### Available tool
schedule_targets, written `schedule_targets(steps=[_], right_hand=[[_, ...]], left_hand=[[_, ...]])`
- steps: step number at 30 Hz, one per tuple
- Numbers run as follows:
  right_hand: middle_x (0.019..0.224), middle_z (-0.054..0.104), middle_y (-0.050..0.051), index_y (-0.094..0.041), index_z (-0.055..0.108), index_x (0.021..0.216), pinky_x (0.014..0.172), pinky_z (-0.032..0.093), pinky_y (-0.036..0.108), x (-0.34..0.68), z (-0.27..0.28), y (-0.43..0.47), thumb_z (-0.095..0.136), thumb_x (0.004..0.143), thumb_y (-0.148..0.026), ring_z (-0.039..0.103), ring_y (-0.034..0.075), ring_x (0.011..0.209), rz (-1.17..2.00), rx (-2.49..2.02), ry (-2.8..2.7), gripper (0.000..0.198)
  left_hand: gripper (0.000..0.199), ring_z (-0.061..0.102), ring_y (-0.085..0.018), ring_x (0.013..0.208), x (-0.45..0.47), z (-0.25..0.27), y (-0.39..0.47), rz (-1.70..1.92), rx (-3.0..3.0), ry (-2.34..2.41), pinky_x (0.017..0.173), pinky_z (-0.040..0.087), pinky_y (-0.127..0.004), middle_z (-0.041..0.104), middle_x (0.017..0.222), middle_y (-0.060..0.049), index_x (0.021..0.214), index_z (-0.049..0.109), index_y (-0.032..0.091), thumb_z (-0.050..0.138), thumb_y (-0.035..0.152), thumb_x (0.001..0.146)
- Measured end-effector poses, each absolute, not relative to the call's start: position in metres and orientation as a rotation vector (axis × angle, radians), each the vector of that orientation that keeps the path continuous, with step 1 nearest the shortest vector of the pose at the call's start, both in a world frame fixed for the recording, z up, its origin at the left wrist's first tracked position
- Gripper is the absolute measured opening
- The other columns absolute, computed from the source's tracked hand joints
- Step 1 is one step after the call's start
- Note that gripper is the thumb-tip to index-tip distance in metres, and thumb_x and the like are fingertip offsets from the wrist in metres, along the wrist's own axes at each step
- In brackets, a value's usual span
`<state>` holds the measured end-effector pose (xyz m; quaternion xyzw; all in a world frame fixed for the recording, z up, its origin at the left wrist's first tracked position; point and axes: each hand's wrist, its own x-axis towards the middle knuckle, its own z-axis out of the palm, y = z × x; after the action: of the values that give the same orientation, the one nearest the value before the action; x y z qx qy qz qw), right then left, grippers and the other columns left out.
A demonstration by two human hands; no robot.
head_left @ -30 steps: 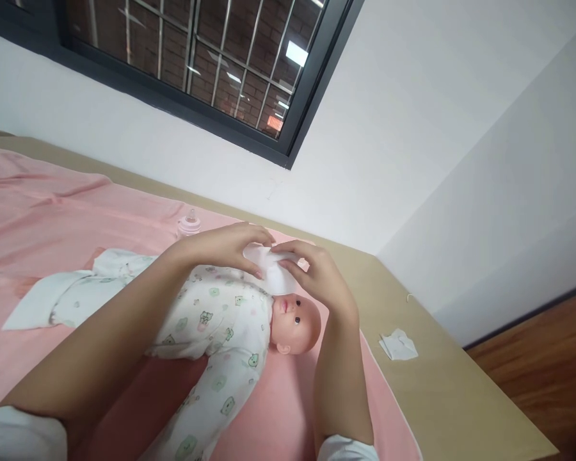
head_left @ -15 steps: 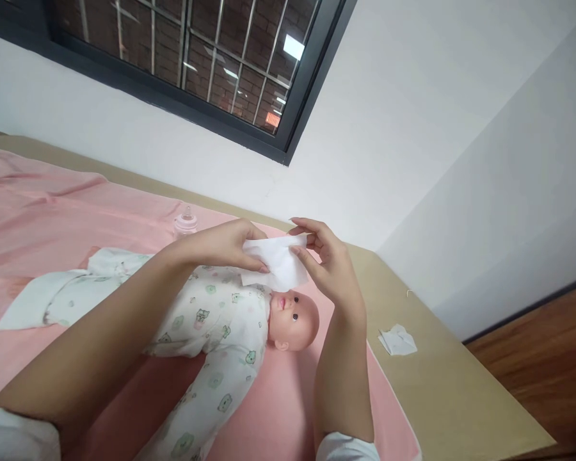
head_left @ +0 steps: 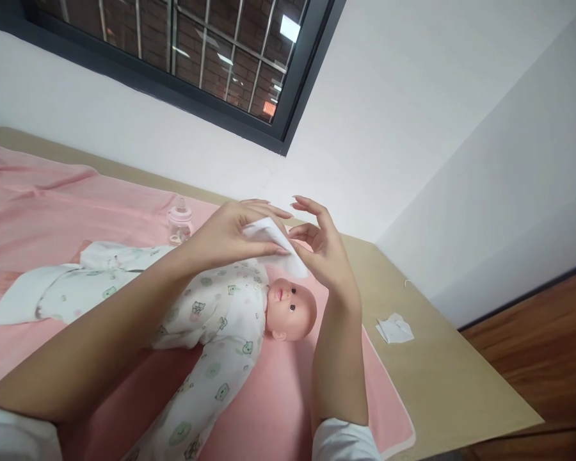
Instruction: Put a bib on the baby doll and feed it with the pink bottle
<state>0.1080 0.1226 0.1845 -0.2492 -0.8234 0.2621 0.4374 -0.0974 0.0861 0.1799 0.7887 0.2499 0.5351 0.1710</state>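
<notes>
A baby doll [head_left: 288, 308] in a white printed sleepsuit lies on its back on a pink blanket [head_left: 52, 211], head toward the right. Just above its chest and face, my left hand [head_left: 230, 234] grips a white wipe [head_left: 273, 238] between thumb and fingers. My right hand [head_left: 324, 250] sits against the wipe's right end with its fingers spread and raised; only the palm side touches the cloth.
A small pink baby bottle [head_left: 179, 223] stands on the blanket behind the doll. A crumpled white wipe [head_left: 394, 328] lies on the tan table [head_left: 441, 378] to the right. White walls and a dark-framed window are behind; wooden floor shows at the far right.
Both hands lifted the wipe up away from the doll's face. The wipe was spread out between the hands, then folded narrower, and my right fingers have opened off it.
</notes>
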Motion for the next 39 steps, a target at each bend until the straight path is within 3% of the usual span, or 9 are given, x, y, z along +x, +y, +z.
schedule_targets(steps=[2,4,7,10,16,20,26,34,39], right_hand=[[0.151,0.043,0.005,-0.036,0.047,0.139,0.097,0.056,0.038,0.116,0.184,0.133,0.074,0.081,-0.043,0.062,0.019,0.109,0.676,-0.645,-1.997,0.064],[0.153,0.041,0.005,-0.035,0.051,0.135,0.098,0.056,0.038,0.127,0.18,0.151,0.077,0.078,-0.041,0.062,0.019,0.111,0.709,-0.705,-1.927,0.063],[0.15,0.046,0.006,-0.031,0.058,0.126,0.098,0.055,0.04,0.149,0.161,0.189,0.08,0.073,-0.036,0.063,0.021,0.111,0.788,-0.857,-1.796,0.057],[0.14,0.057,0.009,-0.025,0.063,0.118,0.104,0.05,0.041,0.168,0.123,0.224,0.081,0.07,-0.031,0.064,0.021,0.112,0.996,-1.001,-1.608,0.051],[0.114,0.072,0.007,-0.021,0.063,0.114,0.107,0.051,0.04,0.189,0.037,0.253,0.08,0.071,-0.022,0.071,0.019,0.103,1.574,-1.063,-1.327,0.045],[0.108,0.075,0.007,-0.019,0.064,0.106,0.107,0.052,0.032,0.193,0.012,0.256,0.078,0.072,-0.015,0.072,0.016,0.102,1.594,-1.039,-1.204,0.036],[0.104,0.076,0.006,-0.019,0.064,0.108,0.104,0.055,0.032,0.195,0.008,0.26,0.077,0.075,-0.015,0.073,0.016,0.098,1.566,-1.011,-1.147,0.036],[0.099,0.076,0.006,-0.018,0.065,0.107,0.105,0.055,0.034,0.193,0.005,0.259,0.077,0.074,-0.015,0.073,0.017,0.096,1.53,-1.009,-1.155,0.035],[0.098,0.076,0.006,-0.018,0.065,0.105,0.105,0.055,0.033,0.192,0.006,0.258,0.077,0.074,-0.016,0.073,0.017,0.095,1.517,-1.023,-1.144,0.033]], left_hand=[[0.014,0.065,-0.017,0.09,-0.101,0.183,0.084,1.432,2.135,0.846,0.082,0.05,-0.026,0.073,0.084,0.0,0.084,0.075,0.017,0.075,0.031,0.081],[0.022,0.057,-0.012,0.067,-0.104,0.183,0.086,1.218,2.047,0.997,0.06,0.043,-0.021,0.065,0.069,0.002,0.08,0.071,0.014,0.073,0.036,0.082],[0.026,0.051,-0.011,0.057,-0.103,0.175,0.098,0.805,2.007,1.085,0.049,0.035,-0.021,0.058,0.062,0.003,0.071,0.063,0.014,0.073,0.038,0.077],[0.023,0.055,-0.013,0.062,-0.094,0.16,0.112,0.507,2.082,1.041,0.052,0.038,-0.021,0.059,0.067,0.003,0.069,0.059,0.016,0.073,0.034,0.071],[0.026,0.056,-0.016,0.062,-0.071,0.144,0.116,0.356,2.097,1.169,0.051,0.036,-0.025,0.058,0.066,0.003,0.07,0.054,0.019,0.071,0.039,0.07],[0.024,0.055,-0.017,0.063,-0.065,0.141,0.113,0.354,2.178,1.205,0.053,0.035,-0.026,0.055,0.066,0.003,0.068,0.052,0.02,0.068,0.037,0.071],[0.014,0.05,-0.017,0.059,-0.058,0.133,0.112,0.351,2.373,1.273,0.051,0.027,-0.03,0.051,0.062,0.001,0.063,0.046,0.021,0.058,0.025,0.07],[0.025,0.041,-0.016,0.052,-0.057,0.14,0.105,0.365,2.416,1.33,0.05,0.021,-0.031,0.04,0.054,0.002,0.058,0.033,0.021,0.056,0.016,0.068],[0.027,0.044,-0.017,0.052,-0.056,0.14,0.105,0.368,2.43,1.333,0.051,0.022,-0.031,0.044,0.055,0.001,0.058,0.034,0.022,0.057,0.016,0.07]])
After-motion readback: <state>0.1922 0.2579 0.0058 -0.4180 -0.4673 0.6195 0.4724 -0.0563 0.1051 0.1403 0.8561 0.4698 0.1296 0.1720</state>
